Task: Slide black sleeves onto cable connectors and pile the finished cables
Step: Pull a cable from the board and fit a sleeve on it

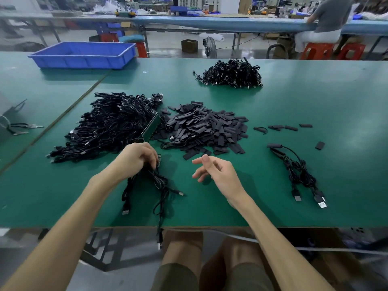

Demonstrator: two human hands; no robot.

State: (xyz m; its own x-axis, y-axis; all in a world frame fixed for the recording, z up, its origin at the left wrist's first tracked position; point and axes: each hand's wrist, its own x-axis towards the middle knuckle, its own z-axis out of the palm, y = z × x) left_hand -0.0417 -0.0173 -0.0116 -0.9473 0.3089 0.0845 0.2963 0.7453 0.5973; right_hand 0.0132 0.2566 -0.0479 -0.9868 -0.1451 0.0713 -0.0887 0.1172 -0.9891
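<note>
My left hand (136, 157) grips a small bunch of black cables (156, 181) near the table's front edge; their plugs trail toward me and one hangs over the edge. My right hand (214, 172) hovers beside it with relaxed fingers, holding nothing. A heap of flat black sleeves (205, 127) lies just beyond both hands. To its left sits a big tangle of black cables (109, 124). A few sleeved cables (298, 171) lie at the right. Another cable pile (233, 73) rests far back.
A blue plastic bin (84, 54) stands at the back left of the green table (315, 106). Loose sleeves (291, 128) are scattered right of the heap. A green strip (152, 128) leans between tangle and heap. A person sits at a far bench (327, 19).
</note>
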